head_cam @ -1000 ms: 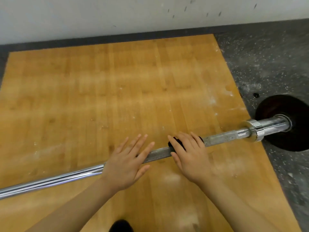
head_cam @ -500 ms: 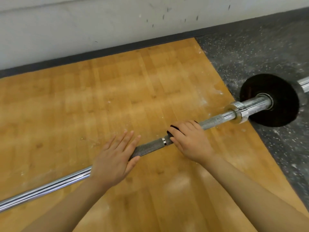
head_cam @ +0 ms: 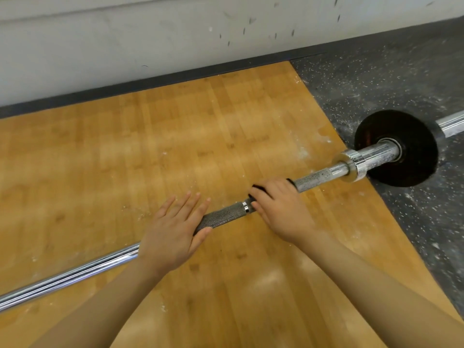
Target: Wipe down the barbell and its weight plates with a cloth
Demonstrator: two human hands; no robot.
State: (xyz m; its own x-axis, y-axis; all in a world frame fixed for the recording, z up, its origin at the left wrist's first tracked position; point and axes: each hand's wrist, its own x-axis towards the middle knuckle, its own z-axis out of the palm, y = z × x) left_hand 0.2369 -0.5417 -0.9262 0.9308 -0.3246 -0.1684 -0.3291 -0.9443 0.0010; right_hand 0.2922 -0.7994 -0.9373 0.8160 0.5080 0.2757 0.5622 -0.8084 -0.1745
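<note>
The left hand [head_cam: 173,229] is pressing flat, fingers straight, steadying the barbell [head_cam: 221,217] lying beneath it, while the right hand [head_cam: 278,209] beside it is clamping a dark cloth [head_cam: 258,189] around the bar, likely to rub toward the weight plate [head_cam: 411,136].

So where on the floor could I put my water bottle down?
The wood floor between the wall and the bar is bare. The near strip is crowded: both arms cross it, left hand and right hand on the bar. Speckled mat by the black plate is bare too.
</note>
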